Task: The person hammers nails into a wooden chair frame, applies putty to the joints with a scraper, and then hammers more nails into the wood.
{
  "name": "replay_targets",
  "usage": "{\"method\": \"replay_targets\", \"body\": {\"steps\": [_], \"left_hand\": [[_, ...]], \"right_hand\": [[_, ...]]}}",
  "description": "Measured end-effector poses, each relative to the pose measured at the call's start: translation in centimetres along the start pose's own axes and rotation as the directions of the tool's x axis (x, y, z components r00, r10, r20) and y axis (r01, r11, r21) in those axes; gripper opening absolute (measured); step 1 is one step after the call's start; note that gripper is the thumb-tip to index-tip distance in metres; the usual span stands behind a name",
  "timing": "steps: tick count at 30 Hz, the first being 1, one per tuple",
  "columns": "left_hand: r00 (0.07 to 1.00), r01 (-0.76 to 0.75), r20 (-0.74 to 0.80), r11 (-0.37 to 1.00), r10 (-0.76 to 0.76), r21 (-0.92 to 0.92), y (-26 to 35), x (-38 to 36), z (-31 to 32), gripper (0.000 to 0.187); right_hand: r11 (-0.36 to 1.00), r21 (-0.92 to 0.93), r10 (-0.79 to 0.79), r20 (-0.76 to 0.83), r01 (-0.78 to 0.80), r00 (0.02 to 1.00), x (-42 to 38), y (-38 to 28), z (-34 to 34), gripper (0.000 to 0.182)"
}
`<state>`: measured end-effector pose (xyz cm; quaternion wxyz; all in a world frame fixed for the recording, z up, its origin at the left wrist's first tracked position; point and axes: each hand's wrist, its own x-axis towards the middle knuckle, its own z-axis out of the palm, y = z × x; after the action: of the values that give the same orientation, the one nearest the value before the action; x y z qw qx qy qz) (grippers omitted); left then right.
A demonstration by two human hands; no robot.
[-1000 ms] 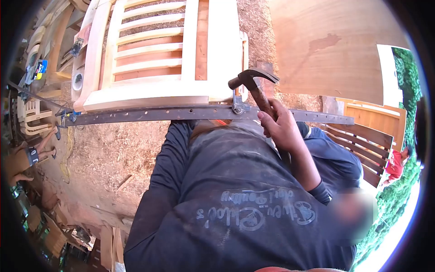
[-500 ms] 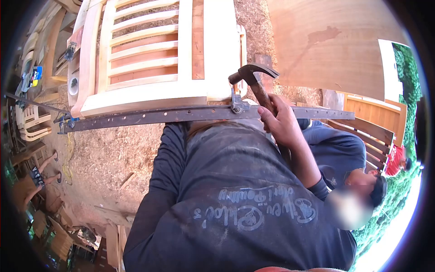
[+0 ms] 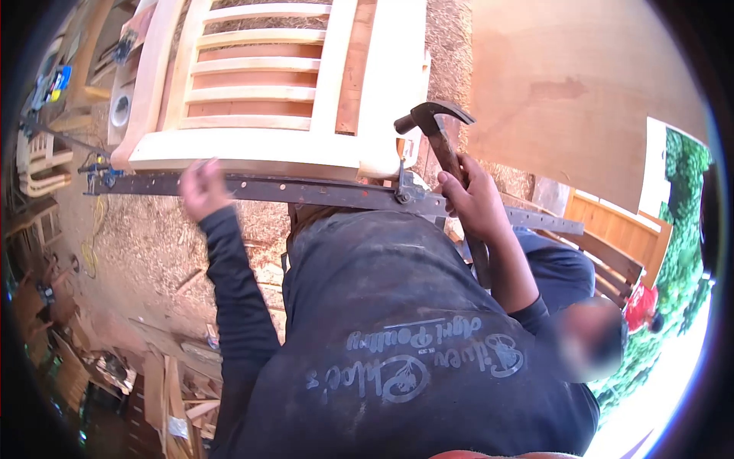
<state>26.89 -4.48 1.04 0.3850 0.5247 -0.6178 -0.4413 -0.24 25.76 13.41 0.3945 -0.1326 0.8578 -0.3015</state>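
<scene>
My right hand is closed round the handle of a claw hammer, its head up and its claw pointing right. Smeared by motion, my left hand overlaps the dark bar clamp near its left part. The clamp's long, holed metal bar runs along the near edge of a pale wooden frame with several curved slats. A clamp jaw stands at the frame's right corner, just left of the hammer handle. The clamp's other end lies at the far left.
A large plywood sheet stands at the right. Another person in a dark shirt is close on my right, and a person in red is farther back. Wood offcuts lie at lower left, over ground strewn with shavings.
My left hand has come up from beside my body to the clamp bar. The hammer stays in my right hand. The wooden frame sits slightly farther right in view.
</scene>
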Motion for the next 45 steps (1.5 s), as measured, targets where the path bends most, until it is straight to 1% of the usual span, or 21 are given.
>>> {"method": "replay_targets", "body": {"steps": [1, 2, 3, 4, 5, 6, 8, 11, 15, 18, 21, 23, 27, 30, 32, 34, 37, 40, 42, 44, 45], "left_hand": [[0.983, -0.005, 0.183, 0.999, 0.013, -0.046, -0.9, -0.4, 3.2, 0.022], [0.965, 0.083, 0.255, 0.995, -0.067, -0.053, 1.5, -2.0, 6.9, 0.021], [0.904, 0.024, 0.404, 0.962, -0.137, 0.273, 4.1, -2.7, 9.1, 0.02], [0.893, -0.049, 0.441, 0.953, -0.093, 0.3, 2.8, -3.6, 11.5, 0.02], [0.853, -0.094, 0.504, 0.912, -0.134, 0.4, 3.9, -4.1, 12.8, 0.023], [0.812, -0.286, 0.572, 0.775, -0.116, 0.564, 4.7, -4.4, 13.6, 0.026], [0.779, -0.333, 0.595, 0.672, -0.201, 0.662, 5.0, -4.4, 14.3, 0.028], [0.758, -0.237, 0.551, 0.64, -0.348, 0.73, 5.8, -4.1, 14.9, 0.022], [0.78, -0.239, 0.538, 0.644, -0.319, 0.727, 5.3, -4.5, 15.0, 0.018], [0.774, -0.237, 0.542, 0.645, -0.327, 0.727, 5.4, -4.6, 15.1, 0.015], [0.796, -0.256, 0.536, 0.646, -0.282, 0.719, 4.8, -5.0, 15.1, 0.012], [0.791, -0.259, 0.541, 0.646, -0.286, 0.718, 5.0, -5.0, 15.1, 0.012], [0.79, -0.289, 0.554, 0.639, -0.262, 0.713, 5.0, -4.9, 15.1, 0.012], [0.811, -0.315, 0.552, 0.652, -0.193, 0.69, 4.9, -5.2, 15.0, 0.011], [0.81, -0.322, 0.552, 0.636, -0.199, 0.701, 4.8, -5.3, 15.1, 0.012], [0.803, -0.338, 0.563, 0.628, -0.196, 0.701, 4.6, -5.4, 15.0, 0.012], [0.789, -0.367, 0.586, 0.624, -0.184, 0.69, 4.5, -5.6, 14.8, 0.013], [0.782, -0.374, 0.597, 0.632, -0.18, 0.679, 4.5, -5.3, 14.7, 0.014], [0.786, -0.359, 0.59, 0.637, -0.188, 0.682, 4.4, -5.3, 14.8, 0.016], [0.789, -0.352, 0.585, 0.642, -0.187, 0.681, 4.1, -5.5, 14.8, 0.017], [0.793, -0.351, 0.582, 0.643, -0.183, 0.68, 4.0, -5.4, 14.8, 0.017]], "right_hand": [[1.0, -0.021, 0.004, 0.011, -0.004, 1.0, 0.4, -0.8, 0.0, 0.041], [1.0, 0.003, -0.015, 0.022, 0.015, 1.0, 0.7, -1.9, 0.1, 0.04], [0.999, 0.028, -0.032, 0.031, 0.031, 0.999, 0.8, -3.4, 0.1, 0.039], [0.997, 0.056, -0.047, 0.039, 0.044, 0.998, 1.0, -4.9, -0.1, 0.038], [0.998, 0.015, -0.068, 0.072, 0.067, 0.995, 1.3, -6.1, -0.4, 0.037], [0.995, 0.007, -0.101, 0.1, 0.101, 0.99, 1.8, -6.8, -0.7, 0.037], [0.987, -0.002, -0.161, 0.148, 0.163, 0.976, 2.9, -7.5, -1.1, 0.038], [0.988, -0.044, -0.133, 0.229, 0.147, 0.964, 5.0, -8.0, -1.3, 0.038], [0.978, -0.117, -0.127, 0.314, 0.171, 0.941, 7.4, -8.0, -1.1, 0.037], [0.958, -0.163, -0.163, 0.364, 0.235, 0.917, 8.9, -7.9, -0.9, 0.037], [0.937, -0.219, -0.156, 0.429, 0.271, 0.889, 9.8, -8.9, -1.0, 0.04], [0.936, -0.188, -0.192, 0.442, 0.299, 0.876, 10.2, -9.3, -0.9, 0.042], [0.96, -0.161, -0.131, 0.465, 0.23, 0.875, 10.3, -11.9, -0.9, 0.046], [0.925, -0.053, -0.32, 0.421, 0.376, 0.848, 10.6, -12.9, -0.6, 0.049], [0.839, -0.07, -0.469, 0.409, 0.539, 0.783, 11.3, -12.8, -0.3, 0.053], [0.748, -0.142, -0.537, 0.444, 0.648, 0.717, 12.2, -12.5, -0.2, 0.055], [0.67, -0.475, -0.221, 0.607, 0.571, 0.763, 13.4, -12.7, 0.3, 0.054], [0.712, -0.484, -0.166, 0.587, 0.508, 0.792, 14.2, -14.0, 0.3, 0.055], [0.735, -0.37, -0.335, 0.53, 0.568, 0.779, 13.9, -15.0, 0.4, 0.053], [0.795, -0.279, -0.379, 0.466, 0.539, 0.8, 13.4, -16.1, 0.5, 0.053], [0.765, -0.318, -0.361, 0.508, 0.56, 0.782, 13.7, -15.6, 0.5, 0.053]]}}
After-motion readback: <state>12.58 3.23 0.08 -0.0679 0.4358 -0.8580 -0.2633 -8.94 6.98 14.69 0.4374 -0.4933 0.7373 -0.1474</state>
